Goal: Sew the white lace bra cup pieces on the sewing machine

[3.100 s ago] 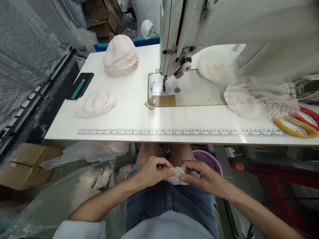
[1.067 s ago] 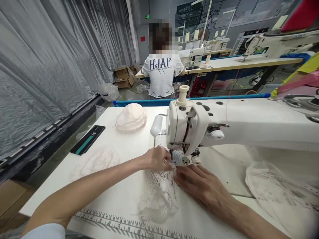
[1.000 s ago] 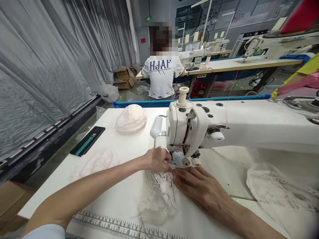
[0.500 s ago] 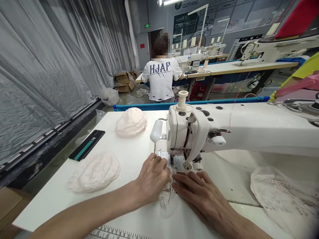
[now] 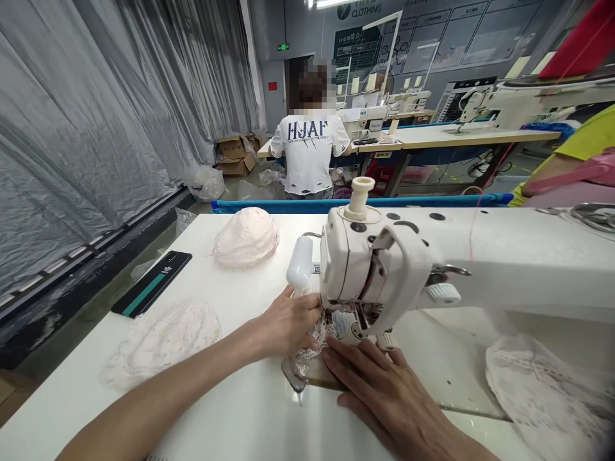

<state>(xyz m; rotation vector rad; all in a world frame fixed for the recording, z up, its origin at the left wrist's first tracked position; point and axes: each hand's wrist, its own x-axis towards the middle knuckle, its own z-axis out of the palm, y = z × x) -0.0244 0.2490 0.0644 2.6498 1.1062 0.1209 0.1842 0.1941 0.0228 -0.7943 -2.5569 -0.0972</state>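
White lace (image 5: 323, 333), left hand (image 5: 291, 322) pinching, right hand (image 5: 379, 381) laid flat, has slid farther back.

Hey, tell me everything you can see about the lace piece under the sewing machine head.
The lace piece is off-white openwork with small holes, and looks thin and soft. It lies below the sewing machine head. The left hand covers part of it; the right hand appears to touch its edge. Its full shape is hidden.

A garment workshop — a sewing machine (image 5: 384, 256) stands on the near table (image 5: 230, 422), more machines (image 5: 509, 105) and thread cones (image 5: 371, 82) farther back — and lettering (image 5: 366, 10) on the grey wall (image 5: 321, 33) reads "CLOTHING".
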